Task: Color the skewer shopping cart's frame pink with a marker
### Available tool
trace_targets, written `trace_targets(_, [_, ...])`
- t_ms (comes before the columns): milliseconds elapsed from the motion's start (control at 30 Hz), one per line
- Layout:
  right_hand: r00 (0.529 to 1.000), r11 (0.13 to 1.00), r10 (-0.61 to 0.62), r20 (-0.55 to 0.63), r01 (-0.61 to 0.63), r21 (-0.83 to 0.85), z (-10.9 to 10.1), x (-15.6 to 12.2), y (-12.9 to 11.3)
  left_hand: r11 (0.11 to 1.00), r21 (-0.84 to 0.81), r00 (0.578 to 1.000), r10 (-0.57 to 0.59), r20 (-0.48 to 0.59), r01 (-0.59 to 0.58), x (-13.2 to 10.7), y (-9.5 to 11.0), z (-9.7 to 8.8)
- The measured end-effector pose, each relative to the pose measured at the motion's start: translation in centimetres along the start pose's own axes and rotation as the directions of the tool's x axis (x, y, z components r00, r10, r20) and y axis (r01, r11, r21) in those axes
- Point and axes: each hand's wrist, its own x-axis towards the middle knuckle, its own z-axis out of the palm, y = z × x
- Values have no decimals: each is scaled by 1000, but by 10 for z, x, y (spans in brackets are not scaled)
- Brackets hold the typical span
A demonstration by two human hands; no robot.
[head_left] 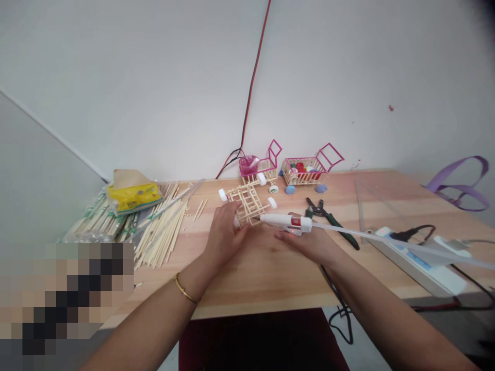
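My left hand (225,226) is closed on the near left side of a small wooden-stick cart frame (247,202), which has white bottle caps as wheels. The frame is tilted, with its lattice facing up. In my right hand (299,239) is a white hot glue gun (284,221), its nozzle pointing left at the near right edge of the frame. A long clear glue stick (356,233) sticks out of the gun's back toward the right. The fingers under the gun are partly hidden.
Pink-edged stick carts (303,172) stand against the wall, several bottle caps (290,189) before them. Dark-handled pliers (334,224) and a white power strip (421,265) lie right. Loose sticks (164,232) and a yellow tissue pack (135,196) lie left.
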Motion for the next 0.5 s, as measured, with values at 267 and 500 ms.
trace_targets(267, [973, 990, 48, -225, -76, -117, -62, -10, 5, 1000, -17, 1000, 27, -12, -27, -1, -1, -6])
trace_targets(500, [985, 969, 166, 34, -170, 178, -99, -5, 18, 999, -27, 999, 24, -29, -25, -3, -4, -4])
